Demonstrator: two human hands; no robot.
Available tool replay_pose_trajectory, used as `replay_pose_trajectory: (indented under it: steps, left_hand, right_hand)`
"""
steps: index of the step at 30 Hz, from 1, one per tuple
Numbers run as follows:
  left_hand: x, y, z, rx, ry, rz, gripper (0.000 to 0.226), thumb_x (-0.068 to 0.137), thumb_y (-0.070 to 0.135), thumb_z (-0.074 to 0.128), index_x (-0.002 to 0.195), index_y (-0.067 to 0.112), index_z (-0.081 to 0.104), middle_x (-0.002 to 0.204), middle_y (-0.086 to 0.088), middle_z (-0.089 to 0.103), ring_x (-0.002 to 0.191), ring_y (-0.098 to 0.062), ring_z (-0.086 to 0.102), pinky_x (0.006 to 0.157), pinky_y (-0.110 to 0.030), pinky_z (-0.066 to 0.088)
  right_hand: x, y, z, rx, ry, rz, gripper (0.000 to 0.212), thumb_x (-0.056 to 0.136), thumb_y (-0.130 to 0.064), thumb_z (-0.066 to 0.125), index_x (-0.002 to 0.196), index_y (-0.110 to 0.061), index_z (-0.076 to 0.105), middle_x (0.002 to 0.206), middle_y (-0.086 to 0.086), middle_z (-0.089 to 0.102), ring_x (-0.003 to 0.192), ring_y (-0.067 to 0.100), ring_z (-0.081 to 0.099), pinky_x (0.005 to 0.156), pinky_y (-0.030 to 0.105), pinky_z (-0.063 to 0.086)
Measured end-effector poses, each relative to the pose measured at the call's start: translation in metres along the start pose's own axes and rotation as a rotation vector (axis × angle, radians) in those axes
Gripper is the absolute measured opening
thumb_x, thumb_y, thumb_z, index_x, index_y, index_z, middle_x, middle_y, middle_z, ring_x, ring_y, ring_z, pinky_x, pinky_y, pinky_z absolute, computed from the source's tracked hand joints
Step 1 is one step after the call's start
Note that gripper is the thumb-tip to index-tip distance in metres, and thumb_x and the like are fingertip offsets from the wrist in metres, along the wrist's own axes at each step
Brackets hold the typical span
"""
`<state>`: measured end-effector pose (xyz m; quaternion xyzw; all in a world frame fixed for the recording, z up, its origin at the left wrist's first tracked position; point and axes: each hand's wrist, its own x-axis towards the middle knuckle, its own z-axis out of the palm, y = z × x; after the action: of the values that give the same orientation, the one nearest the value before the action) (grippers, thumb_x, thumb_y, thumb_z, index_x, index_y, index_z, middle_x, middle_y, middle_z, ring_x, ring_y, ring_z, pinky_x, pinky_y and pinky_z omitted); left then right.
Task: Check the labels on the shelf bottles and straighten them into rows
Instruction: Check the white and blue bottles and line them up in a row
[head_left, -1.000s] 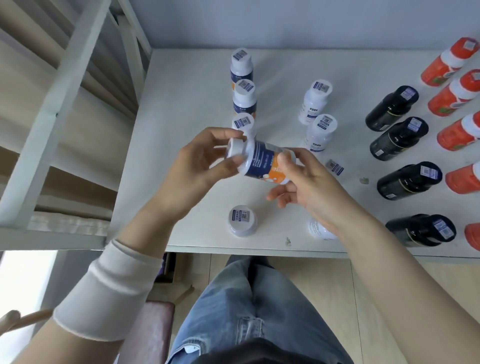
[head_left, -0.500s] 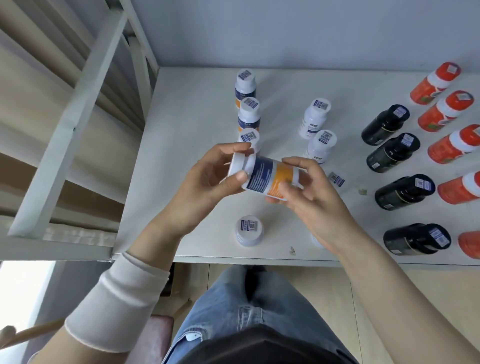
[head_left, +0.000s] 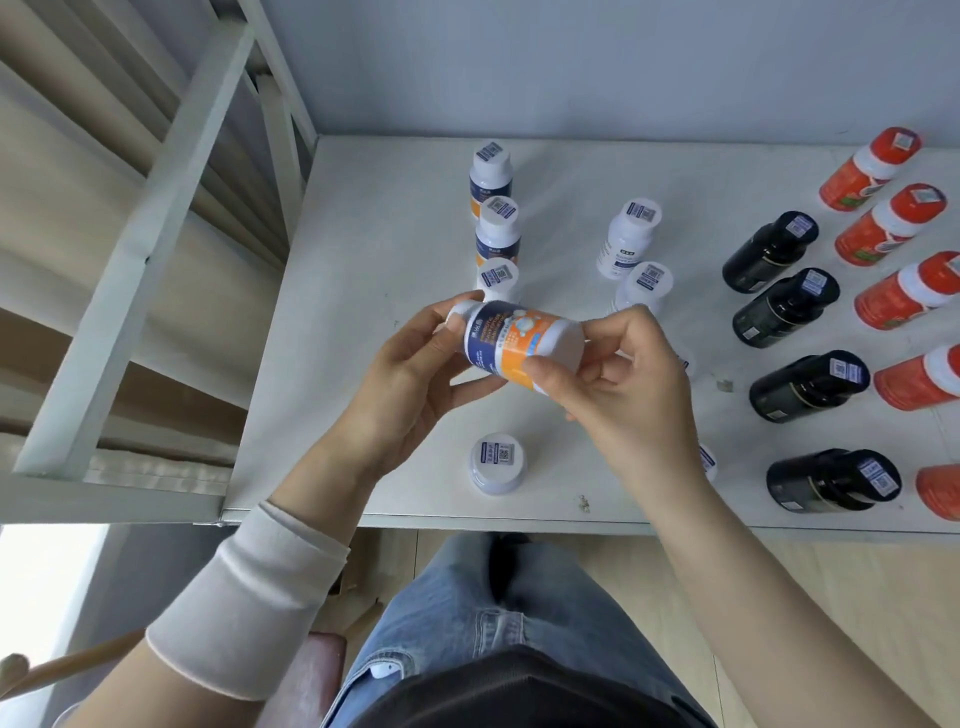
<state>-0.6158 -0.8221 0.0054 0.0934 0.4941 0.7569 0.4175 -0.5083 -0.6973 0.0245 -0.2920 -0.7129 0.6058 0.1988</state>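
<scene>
So rn you've got the white plastic bottle w/ the navy-and-orange label (head_left: 519, 345) up off the flat white shelf board (head_left: 384, 249). It's lying sideways in the air above the front-middle of the board, cap end to your left. Your left hand (head_left: 410, 374) has its fingers curled round the cap end. Your right hand (head_left: 628, 374) pinches the base end btw thumb and fingertips. So both have a firm hold on it, nothing slack. The label faces up at you, so imo you're mid-check on this one.

Progress-wise: the glossy black bottles (head_left: 787, 312) sit in a neat line of four. The orange-red bottles w/ white collars (head_left: 867, 236) beside them look lined up too, tho that line runs off the right edge, so can't say 100%. Those two look done to me.

The white ones are the unfinished bit. The far-left line has three white-capped bottles (head_left: 497, 228) at the back, then a gap, then one lone white-capped bottle (head_left: 497, 464) near the front edge. I'd guess the one you're holding goes in that gap. The next line over shows two white bottles w/ plain labels (head_left: 628, 236). A couple more caps peek out behind your right hand, too hidden to tell if they're straight.
</scene>
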Motion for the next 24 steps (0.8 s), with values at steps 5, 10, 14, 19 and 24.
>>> replay_pose_trajectory:
  steps: [5,10,14,19,24]
  left_hand:
    - [0.011,0.007,0.004,0.082,0.027,-0.029,0.022,0.096,0.027,0.039,0.107,0.026,0.058,0.089,0.006,0.07,0.077,-0.01,0.067,0.067,-0.025,0.055]
    - [0.019,0.018,-0.002,0.43,-0.026,0.165,0.025,0.081,0.02,0.063,0.104,0.028,0.058,0.097,0.009,0.065,0.087,-0.011,0.064,0.075,-0.028,0.056]
    - [0.019,0.014,-0.006,0.838,-0.121,0.33,0.037,0.079,0.012,0.072,0.108,0.028,0.057,0.111,0.014,0.058,0.103,-0.012,0.057,0.083,-0.023,0.053]
    - [0.025,-0.007,-0.017,1.074,-0.151,0.385,0.044,0.076,0.009,0.075,0.114,0.023,0.057,0.107,0.013,0.051,0.1,0.002,0.051,0.083,-0.015,0.051]
    - [0.032,-0.022,-0.028,1.179,-0.167,0.377,0.043,0.074,0.008,0.076,0.114,0.018,0.06,0.109,0.006,0.05,0.099,-0.005,0.051,0.086,-0.027,0.05]
  right_hand:
    - [-0.001,0.0,0.007,-0.332,0.066,-0.116,0.054,0.05,-0.035,0.087,0.084,-0.015,0.051,0.087,0.004,0.067,0.067,0.013,0.062,0.064,0.027,0.049]
    - [0.0,0.019,0.002,-0.375,-0.066,-0.049,0.05,0.059,-0.019,0.086,0.094,-0.012,0.05,0.106,0.003,0.066,0.087,0.016,0.065,0.076,0.031,0.054]
    - [0.01,0.022,-0.012,-0.626,-0.144,-0.122,0.051,0.071,-0.02,0.078,0.113,-0.006,0.054,0.116,0.01,0.058,0.104,0.024,0.057,0.088,0.031,0.044]
    - [0.024,0.01,-0.017,-0.964,-0.254,-0.164,0.047,0.082,-0.025,0.067,0.122,-0.009,0.047,0.122,0.01,0.047,0.113,0.027,0.047,0.082,0.023,0.026]
    - [0.032,0.002,-0.011,-1.121,-0.283,-0.206,0.043,0.086,-0.028,0.062,0.122,-0.011,0.046,0.121,0.011,0.047,0.114,0.028,0.045,0.082,0.029,0.034]
